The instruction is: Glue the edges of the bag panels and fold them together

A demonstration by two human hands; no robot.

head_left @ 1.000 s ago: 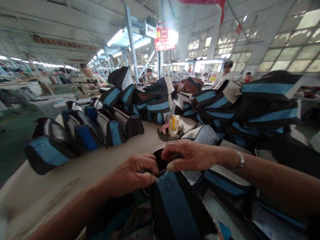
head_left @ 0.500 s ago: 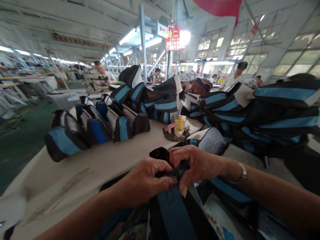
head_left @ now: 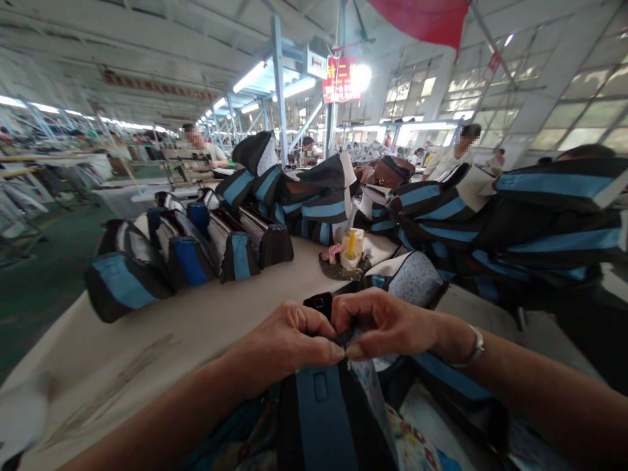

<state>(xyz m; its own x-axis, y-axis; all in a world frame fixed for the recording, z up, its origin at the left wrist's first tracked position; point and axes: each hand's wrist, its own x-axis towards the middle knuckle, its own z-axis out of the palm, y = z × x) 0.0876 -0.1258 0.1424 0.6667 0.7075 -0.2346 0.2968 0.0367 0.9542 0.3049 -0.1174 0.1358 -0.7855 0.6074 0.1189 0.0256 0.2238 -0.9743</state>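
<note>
A black bag with a blue stripe (head_left: 326,412) lies in front of me, its striped side facing up. At its upper edge my left hand (head_left: 299,337) is closed, thumb and fingers pinching the dark material. My right hand (head_left: 383,324) grips the same edge from the other side, so the two thumb tips nearly meet. Patterned grey lining shows along the bag's right side. Just beyond my fingers is a dark object with a small metal ring (head_left: 318,301), partly hidden by my hands.
Several black and blue bags (head_left: 189,258) stand on the pale table (head_left: 161,360) at left. More bags (head_left: 554,183) are piled at right. A pot with a yellow stick (head_left: 351,248) sits beyond my hands. Co-workers (head_left: 201,147) are at machines behind.
The bag has turned more upright and shifted slightly left, showing more of its stripe. My hands have flattened along its edge, with the thumbs drawn nearly level, still gripping.
</note>
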